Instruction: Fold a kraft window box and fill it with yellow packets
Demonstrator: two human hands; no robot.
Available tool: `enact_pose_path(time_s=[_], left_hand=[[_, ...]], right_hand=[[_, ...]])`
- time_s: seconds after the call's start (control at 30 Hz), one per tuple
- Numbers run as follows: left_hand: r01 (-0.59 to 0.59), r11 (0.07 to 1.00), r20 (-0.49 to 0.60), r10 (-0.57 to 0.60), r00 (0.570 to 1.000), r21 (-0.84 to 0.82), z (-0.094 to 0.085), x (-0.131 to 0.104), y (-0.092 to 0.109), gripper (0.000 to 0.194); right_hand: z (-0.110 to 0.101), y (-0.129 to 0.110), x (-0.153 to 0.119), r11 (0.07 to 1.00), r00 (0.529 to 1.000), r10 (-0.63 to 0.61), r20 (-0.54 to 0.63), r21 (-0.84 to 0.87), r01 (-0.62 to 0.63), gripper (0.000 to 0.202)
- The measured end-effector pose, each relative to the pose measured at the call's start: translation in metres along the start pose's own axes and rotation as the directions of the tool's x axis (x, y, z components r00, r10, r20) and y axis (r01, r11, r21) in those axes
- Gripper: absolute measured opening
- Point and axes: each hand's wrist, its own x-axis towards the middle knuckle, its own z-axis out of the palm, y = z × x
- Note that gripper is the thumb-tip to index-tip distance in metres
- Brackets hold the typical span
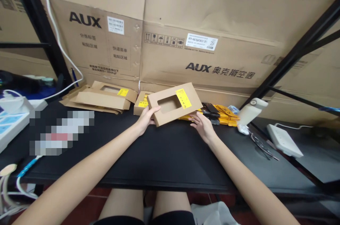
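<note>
A small brown cardboard box (170, 116) with a cut-out window and a yellow label is tilted above the black table (164, 154). My left hand (145, 122) grips its lower left corner, thumb on the front face. Beside the lower right edge, my right hand (203, 126) has its fingers apart; whether a fingertip touches the box I cannot tell. Another brown box (138, 110) with yellow labels sits behind, partly hidden. Yellow packets (227, 114) and black packets (211, 110) lie just beyond my right hand.
Flat windowed cartons (106, 101) are stacked at the back left. A power strip (13, 122) and cables occupy the left side. To the right are a cream bottle (252, 111), glasses (261, 145) and a white device (284, 140). Large cardboard panels (225, 55) stand behind the table.
</note>
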Motion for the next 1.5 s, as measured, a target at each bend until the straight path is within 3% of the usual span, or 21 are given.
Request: enact_pose_path(time_s=[0.13, 0.23, 0.3, 0.37, 0.43, 0.53, 0.63, 0.73, 0.9, 1.23, 1.37, 1.5], left_hand=[[-0.059, 0.973, -0.129, 0.031, 0.991, -0.225, 0.000, 0.002, 0.007, 0.047], [-0.149, 0.923, -0.229, 0.069, 0.971, -0.354, -0.001, 0.002, 0.015, 0.044], [-0.175, 0.900, -0.252, 0.076, 0.965, -0.399, -0.003, 0.002, 0.019, 0.045], [-0.185, 0.886, -0.274, 0.069, 0.959, -0.425, -0.006, 0.003, 0.021, 0.046], [-0.186, 0.881, -0.300, 0.053, 0.953, -0.434, -0.010, 0.004, 0.022, 0.047], [-0.178, 0.883, -0.327, 0.029, 0.945, -0.435, -0.016, 0.007, 0.023, 0.048], [-0.182, 0.881, -0.340, 0.026, 0.940, -0.437, -0.020, 0.010, 0.024, 0.049], [-0.191, 0.879, -0.344, 0.033, 0.938, -0.437, -0.023, 0.011, 0.026, 0.049], [-0.199, 0.880, -0.344, 0.044, 0.938, -0.431, -0.023, 0.011, 0.027, 0.049], [-0.232, 0.876, -0.322, 0.094, 0.942, -0.423, -0.025, 0.014, 0.024, 0.045], [-0.225, 0.885, -0.304, 0.101, 0.947, -0.407, -0.023, 0.014, 0.022, 0.049], [-0.222, 0.891, -0.290, 0.108, 0.951, -0.397, -0.021, 0.013, 0.020, 0.050]], right_hand=[[-0.001, 0.002, 0.001, 0.997, 0.999, -0.040, -0.023, -0.073, 0.038, 0.053], [0.001, 0.009, -0.001, 0.955, 0.980, -0.200, -0.018, -0.229, 0.191, 0.052], [0.004, 0.015, -0.004, 0.868, 0.939, -0.342, 0.016, -0.377, 0.323, 0.046], [0.007, 0.021, -0.007, 0.691, 0.860, -0.499, 0.108, -0.549, 0.470, 0.037], [0.011, 0.025, -0.009, 0.422, 0.743, -0.599, 0.299, -0.671, 0.610, 0.029], [0.024, 0.026, -0.006, 0.077, 0.602, -0.546, 0.583, -0.680, 0.729, 0.027], [0.044, 0.024, 0.005, -0.091, 0.574, -0.449, 0.685, -0.674, 0.733, 0.031], [0.067, 0.021, 0.019, -0.191, 0.620, -0.374, 0.690, -0.711, 0.677, 0.031], [0.083, 0.024, 0.039, -0.265, 0.719, -0.202, 0.665, -0.744, 0.614, 0.034], [0.098, 0.012, 0.057, -0.359, 0.710, -0.135, 0.691, -0.702, 0.615, 0.046], [0.097, 0.006, 0.066, -0.357, 0.637, -0.153, 0.755, -0.644, 0.677, 0.043], [0.076, 0.002, 0.061, -0.243, 0.556, -0.434, 0.709, -0.686, 0.686, 0.038]])
